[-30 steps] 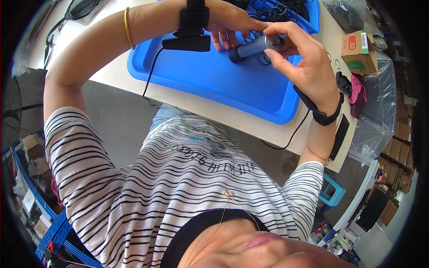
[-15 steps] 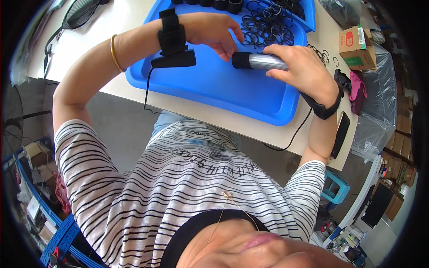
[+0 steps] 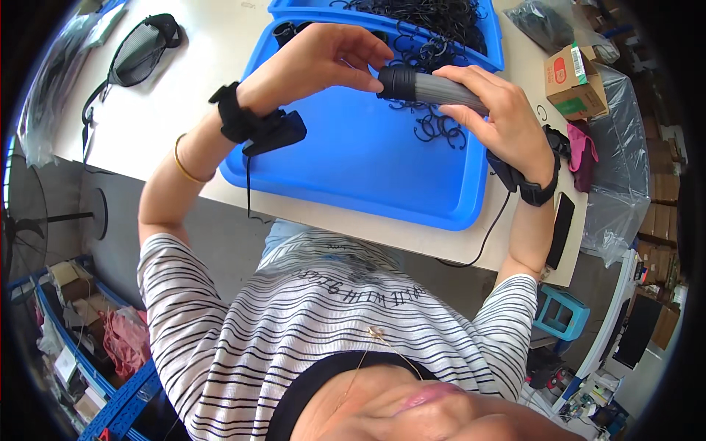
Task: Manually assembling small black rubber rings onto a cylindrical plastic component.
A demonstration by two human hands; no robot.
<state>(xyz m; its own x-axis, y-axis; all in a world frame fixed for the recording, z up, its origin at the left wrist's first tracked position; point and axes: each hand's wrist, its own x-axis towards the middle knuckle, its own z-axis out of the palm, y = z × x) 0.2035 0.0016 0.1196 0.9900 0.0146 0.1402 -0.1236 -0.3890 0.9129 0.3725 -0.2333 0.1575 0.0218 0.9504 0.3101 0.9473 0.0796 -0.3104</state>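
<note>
My right hand is wrapped round a grey, finely ribbed cylinder that lies nearly level above the blue tray. The cylinder's left end is black, with ring-like ridges around it. At that black end is my left hand, fingers bent and apart from the thumb, whose tip is against or very close to the end. Nothing shows between the left fingers. Black open rings lie loose in the tray beneath the cylinder and behind it.
A second blue tray at the back holds a heap of black rings. Short black tubes stand at the tray's far left. A cardboard box sits at the right, a black mesh item at the left. Cables run from both wrists.
The view has shifted. My left forearm has swung lower and its hand is less over the tray. Black rings show below the cylinder, and its black end now looks ridged.
</note>
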